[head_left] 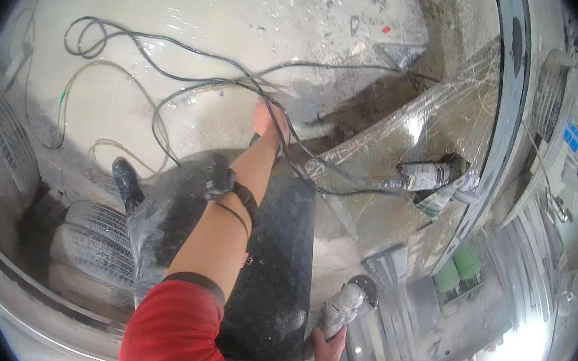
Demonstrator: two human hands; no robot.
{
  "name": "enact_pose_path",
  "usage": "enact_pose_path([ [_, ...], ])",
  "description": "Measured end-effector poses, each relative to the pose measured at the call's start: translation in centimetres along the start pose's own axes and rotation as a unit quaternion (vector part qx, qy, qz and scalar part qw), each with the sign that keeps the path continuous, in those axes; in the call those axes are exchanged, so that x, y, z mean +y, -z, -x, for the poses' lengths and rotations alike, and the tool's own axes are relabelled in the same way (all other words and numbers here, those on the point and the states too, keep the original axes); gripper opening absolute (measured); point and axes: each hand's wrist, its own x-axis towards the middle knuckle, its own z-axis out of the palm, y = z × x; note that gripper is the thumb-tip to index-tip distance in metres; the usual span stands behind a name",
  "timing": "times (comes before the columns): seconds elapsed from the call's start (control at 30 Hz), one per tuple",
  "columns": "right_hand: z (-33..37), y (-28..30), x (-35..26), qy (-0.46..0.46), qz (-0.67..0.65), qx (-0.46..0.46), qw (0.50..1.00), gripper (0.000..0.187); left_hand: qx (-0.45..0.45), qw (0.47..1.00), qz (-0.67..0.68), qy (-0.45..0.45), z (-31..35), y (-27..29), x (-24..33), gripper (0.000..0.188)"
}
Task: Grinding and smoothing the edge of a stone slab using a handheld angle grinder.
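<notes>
My left arm, in a red sleeve, stretches forward over the pale, wet-looking floor. My left hand (271, 119) is closed at a tangle of black cable (224, 57), and a strand crosses my wrist; the fingertips are partly hidden. A black strap with a dark device (219, 178) sits on the forearm. Low on the right, my right hand (330, 346) is wrapped around the body of a dusty angle grinder (343, 307), its dark disc end pointing away from me. Another dusty power tool (425, 176) lies farther off on a plastic-covered panel (376, 210), with cable running toward it.
A thin pale hose (105, 63) loops on the floor at the left. Several dusty tyres (94, 235) stand at the lower left, near a dark shoe (127, 177). A long metal-edged frame (511, 76) runs along the right, with green containers (458, 268) beyond the panel.
</notes>
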Motion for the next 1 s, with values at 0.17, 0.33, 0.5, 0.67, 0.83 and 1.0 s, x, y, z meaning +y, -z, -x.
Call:
enact_pose_path([
  [0.17,0.2,0.6,1.6,0.067,0.01,0.054,0.996,0.06,0.028,0.985,-0.17,0.016,6.1,-3.0,0.8,0.022],
  [0.33,0.5,2.7,2.1,0.16,0.011,-0.02,0.987,0.059,-0.076,0.707,0.643,0.284,14.5,6.8,-1.9,0.015],
  [0.5,2.3,4.7,2.0,0.266,0.122,0.067,0.954,0.058,0.041,0.893,0.377,0.244,26.9,12.3,11.0,0.042],
  [0.67,8.8,3.3,1.2,0.346,0.151,0.087,0.922,0.058,0.076,0.922,0.377,0.042,30.7,24.3,17.6,0.039],
  [0.83,15.9,0.2,2.6,0.427,0.102,0.007,0.898,0.063,0.2,0.928,0.3,-0.096,31.1,37.2,16.3,0.034],
  [1.0,25.3,-3.2,1.8,0.534,-0.029,-0.117,0.837,0.067,0.052,0.924,0.331,-0.184,44.1,51.5,19.6,0.049],
])
